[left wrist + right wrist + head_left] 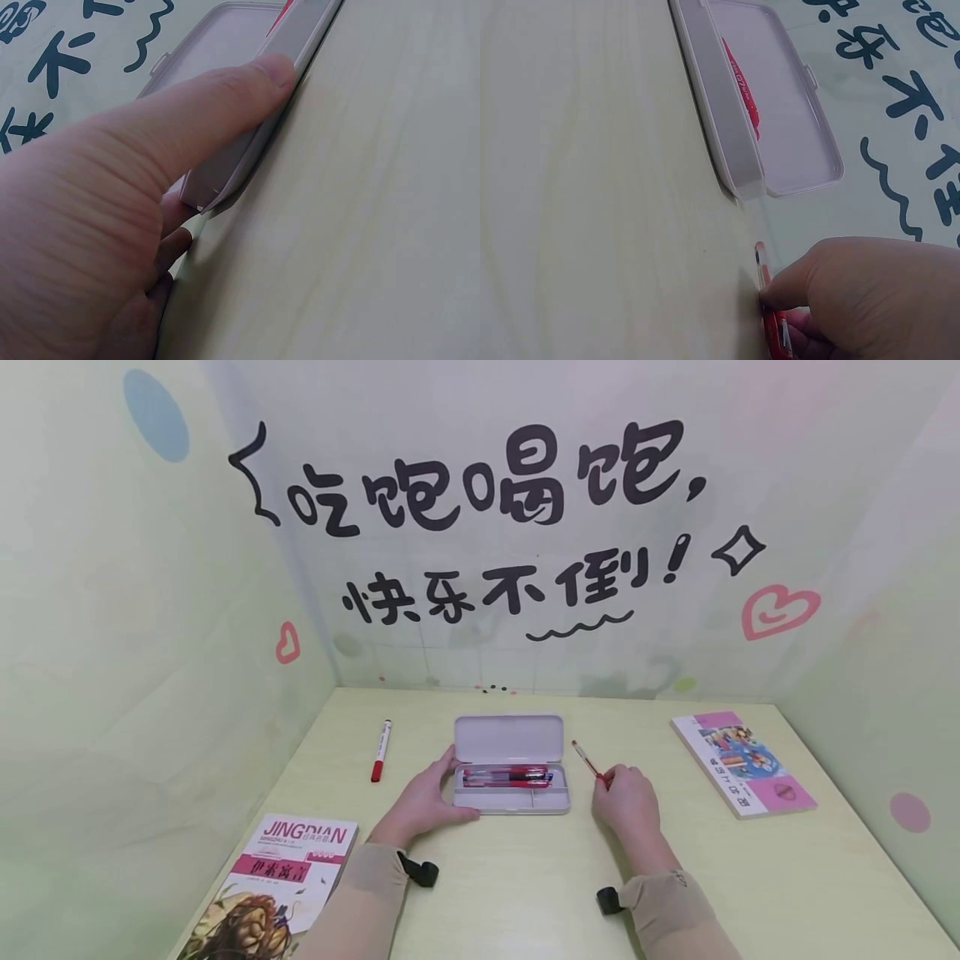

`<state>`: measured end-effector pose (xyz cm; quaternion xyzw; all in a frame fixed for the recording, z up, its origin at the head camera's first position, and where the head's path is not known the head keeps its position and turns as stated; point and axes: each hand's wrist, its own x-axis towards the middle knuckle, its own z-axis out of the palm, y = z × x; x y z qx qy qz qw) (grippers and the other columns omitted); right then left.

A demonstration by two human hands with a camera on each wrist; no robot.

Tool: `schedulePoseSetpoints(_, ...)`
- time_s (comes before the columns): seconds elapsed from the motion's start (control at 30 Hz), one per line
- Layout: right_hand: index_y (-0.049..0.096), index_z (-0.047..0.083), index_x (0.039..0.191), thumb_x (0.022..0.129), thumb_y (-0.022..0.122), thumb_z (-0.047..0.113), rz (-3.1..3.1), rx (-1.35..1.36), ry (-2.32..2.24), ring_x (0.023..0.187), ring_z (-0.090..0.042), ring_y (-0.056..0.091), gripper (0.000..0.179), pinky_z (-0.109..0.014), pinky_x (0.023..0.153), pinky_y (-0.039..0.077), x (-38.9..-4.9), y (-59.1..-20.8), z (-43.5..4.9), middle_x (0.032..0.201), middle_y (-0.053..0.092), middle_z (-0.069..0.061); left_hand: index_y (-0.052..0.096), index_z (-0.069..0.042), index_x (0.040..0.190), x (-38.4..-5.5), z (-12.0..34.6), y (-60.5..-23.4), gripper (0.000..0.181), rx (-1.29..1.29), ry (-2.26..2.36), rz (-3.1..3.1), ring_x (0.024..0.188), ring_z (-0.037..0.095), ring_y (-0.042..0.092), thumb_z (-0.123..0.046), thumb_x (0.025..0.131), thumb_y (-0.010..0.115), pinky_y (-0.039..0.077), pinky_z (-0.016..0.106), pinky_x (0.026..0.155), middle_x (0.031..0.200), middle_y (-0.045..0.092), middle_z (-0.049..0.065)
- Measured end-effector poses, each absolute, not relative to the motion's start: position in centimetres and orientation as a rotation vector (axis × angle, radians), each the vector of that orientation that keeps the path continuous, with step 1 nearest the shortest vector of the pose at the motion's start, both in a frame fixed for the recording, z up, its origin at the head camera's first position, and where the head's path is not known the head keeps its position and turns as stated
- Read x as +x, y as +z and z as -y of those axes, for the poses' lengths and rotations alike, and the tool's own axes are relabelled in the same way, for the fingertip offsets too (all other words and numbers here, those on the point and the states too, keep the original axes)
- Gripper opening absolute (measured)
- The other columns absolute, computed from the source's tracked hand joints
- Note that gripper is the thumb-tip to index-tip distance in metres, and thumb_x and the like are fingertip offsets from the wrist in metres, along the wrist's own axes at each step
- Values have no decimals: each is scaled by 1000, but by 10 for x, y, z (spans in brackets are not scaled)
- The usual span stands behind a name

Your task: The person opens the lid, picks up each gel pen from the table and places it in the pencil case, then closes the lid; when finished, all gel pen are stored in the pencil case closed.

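A pale lilac pencil case (508, 739) lies on the table with its lid raised at the back. Several red and clear pens (506, 774) lie in its rear compartment; the front compartments hold nothing visible. My left hand (422, 802) grips the case's left end, thumb along the front wall (238, 156) in the left wrist view and fingers round the end. To the right of the case, my right hand (628, 806) pinches a red pen (587, 761) with a clear tip end pointing up and left. In the right wrist view, thumb and fingers hold the pen (772, 327) by its red part.
A white marker with a red cap (381, 752) lies at the back left. One book (311, 852) is at the front left, another with a pink cover (783, 789) at the right. Printed walls (525, 660) enclose the table's back and sides.
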<state>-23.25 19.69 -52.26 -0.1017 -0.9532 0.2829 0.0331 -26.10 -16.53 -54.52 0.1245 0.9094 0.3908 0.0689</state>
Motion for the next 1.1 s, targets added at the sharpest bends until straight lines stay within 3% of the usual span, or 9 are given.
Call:
schedulePoseSetpoints(0.5,70,-6,113,103,60,18,2928,-339,909,92,-37,66,28,-56,87,58,-232,-524,-199,106,67,-24,18,-28,178,-261,166,-545,140,391,1178,-2732,166,35,39,-55,70,103,36,63,134,175,46,2)
schedulePoseSetpoints(0.83,70,-5,117,105,59,21,2911,-369,931,90,-35,65,31,-50,80,57,-235,-525,-204,107,67,-23,19,-35,178,-261,165,-545,138,398,1199,-2725,165,32,40,-55,70,103,36,62,135,173,50,-3)
schedulePoseSetpoints(1.1,69,-3,122,108,58,24,2814,-355,908,99,-39,63,33,-53,84,55,-238,-514,-197,112,66,-24,20,-32,178,-263,166,-547,138,409,1190,-2745,164,32,42,-55,70,103,37,62,134,172,51,-2)
